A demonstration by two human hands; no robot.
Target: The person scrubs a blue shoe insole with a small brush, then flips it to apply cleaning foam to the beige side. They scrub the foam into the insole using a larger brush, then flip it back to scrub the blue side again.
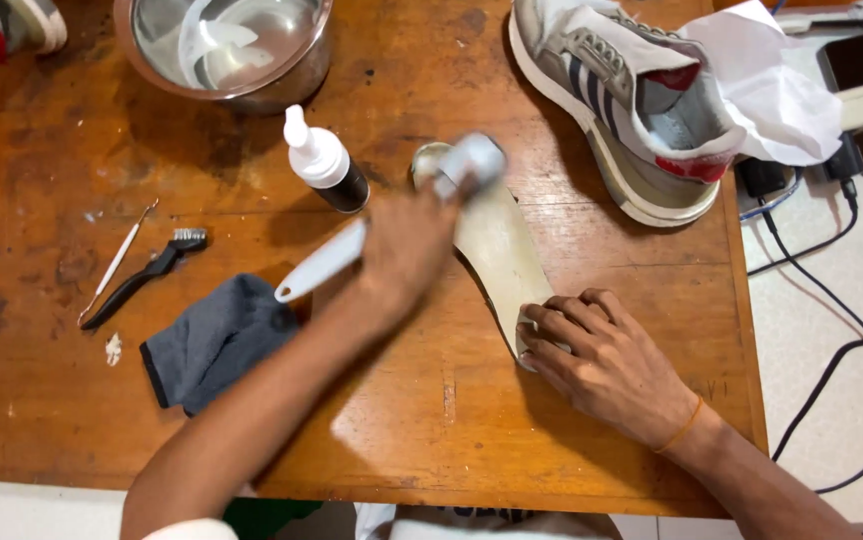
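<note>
A pale shoe insole (497, 245) lies lengthwise on the wooden table (452, 420). My left hand (407, 250) grips a white-handled brush (327, 260); its blurred head rests on the insole's far end. My right hand (602, 350) presses flat on the near end of the insole, fingers spread over it.
A grey and white sneaker (617, 95) stuffed with white paper lies at the back right. A metal bowl (227, 45) with liquid, a small white-capped bottle (324, 165), a black small brush (142, 275), a thin pick (117, 262) and a grey cloth (212, 340) sit left. Cables and a phone lie off the right edge.
</note>
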